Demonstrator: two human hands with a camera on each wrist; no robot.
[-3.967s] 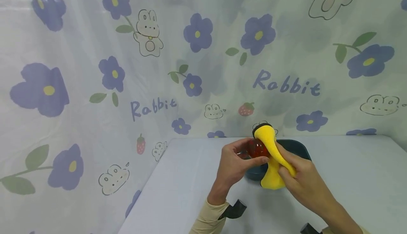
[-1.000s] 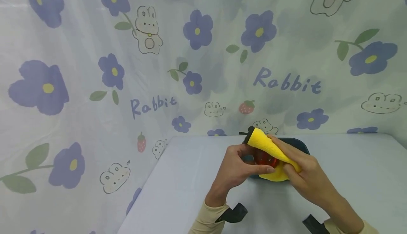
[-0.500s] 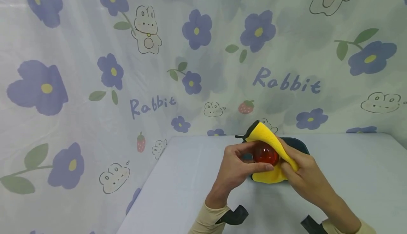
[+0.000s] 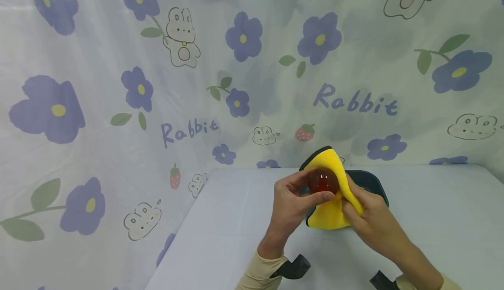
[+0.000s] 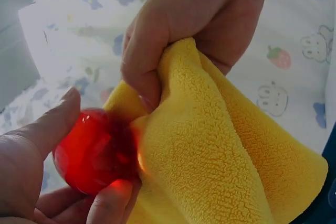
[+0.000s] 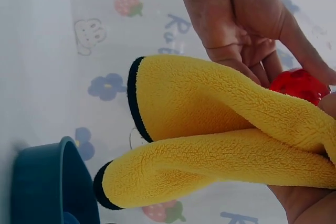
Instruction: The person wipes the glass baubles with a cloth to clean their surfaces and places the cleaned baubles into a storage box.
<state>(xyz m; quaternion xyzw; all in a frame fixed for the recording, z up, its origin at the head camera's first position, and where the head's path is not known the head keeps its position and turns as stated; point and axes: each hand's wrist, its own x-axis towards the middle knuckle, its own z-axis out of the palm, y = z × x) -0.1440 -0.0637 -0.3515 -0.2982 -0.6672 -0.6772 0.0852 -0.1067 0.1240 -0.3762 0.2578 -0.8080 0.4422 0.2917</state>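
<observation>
My left hand [image 4: 289,202] holds a see-through red ball [image 4: 323,181] between thumb and fingers, raised above the table. Pinched in my right hand [image 4: 376,220] is a yellow cloth [image 4: 332,215] with a black edge, which spreads behind and below the ball. The left wrist view has the ball [image 5: 94,150] against the folded, fluffy cloth [image 5: 194,140], and the right fingers dig into a fold. From the right wrist, two flaps of the cloth [image 6: 189,93] hide part of the ball [image 6: 299,85].
Behind the hands, a dark teal basin [image 4: 368,178] stands on the white table [image 4: 232,220], partly covered by cloth and hands. Something blue [image 6: 70,217] shows inside it in the right wrist view. A flowered sheet [image 4: 271,84] hangs at the back and left.
Four seconds ago the cloth was draped over the ball's right side, and a second ago over its top. Now it spreads out behind, and the ball has risen slightly leftward. Both grips remain.
</observation>
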